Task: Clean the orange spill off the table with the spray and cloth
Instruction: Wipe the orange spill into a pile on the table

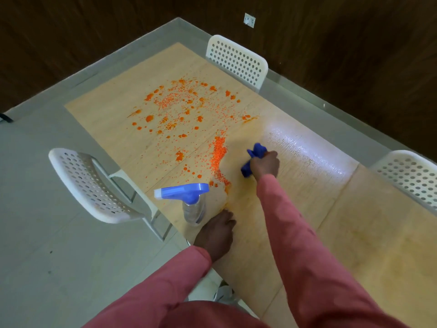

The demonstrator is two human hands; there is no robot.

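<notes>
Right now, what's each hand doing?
Left hand: open, resting on the table beside the spray.
Right hand: gripping the cloth.

Long salmon-pink fabric sleeves (305, 245) are worn on both arms, reaching the wrists; both hands are left bare, ungloved.

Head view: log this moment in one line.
right hand grips cloth | left hand on table | orange spill remains
</notes>
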